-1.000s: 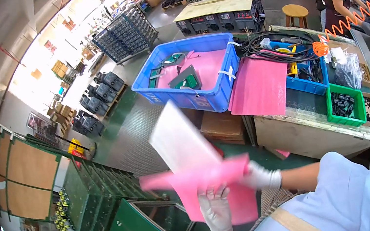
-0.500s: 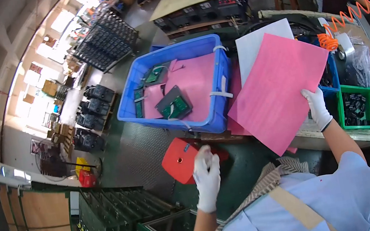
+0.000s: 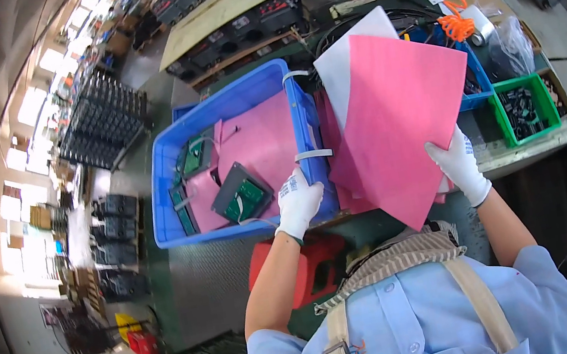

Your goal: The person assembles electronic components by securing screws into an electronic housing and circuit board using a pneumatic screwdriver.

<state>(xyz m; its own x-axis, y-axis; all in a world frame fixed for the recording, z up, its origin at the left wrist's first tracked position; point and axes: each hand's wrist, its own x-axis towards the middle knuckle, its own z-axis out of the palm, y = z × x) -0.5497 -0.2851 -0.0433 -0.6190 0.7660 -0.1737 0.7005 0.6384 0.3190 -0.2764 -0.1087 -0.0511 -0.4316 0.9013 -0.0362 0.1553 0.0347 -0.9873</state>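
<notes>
Currently: right hand [image 3: 459,166] closed on pink sheet [image 3: 401,111] at lower edge, white sheet [image 3: 347,63] mostly hidden behind | left hand [image 3: 299,203] gripping blue crate [image 3: 225,104] near rim, fingertips hidden | sheets over bench, just right of crate, covering bins

White gloves [image 3: 297,203], light-blue shirt [image 3: 415,320], tan straps [image 3: 481,301].
</notes>
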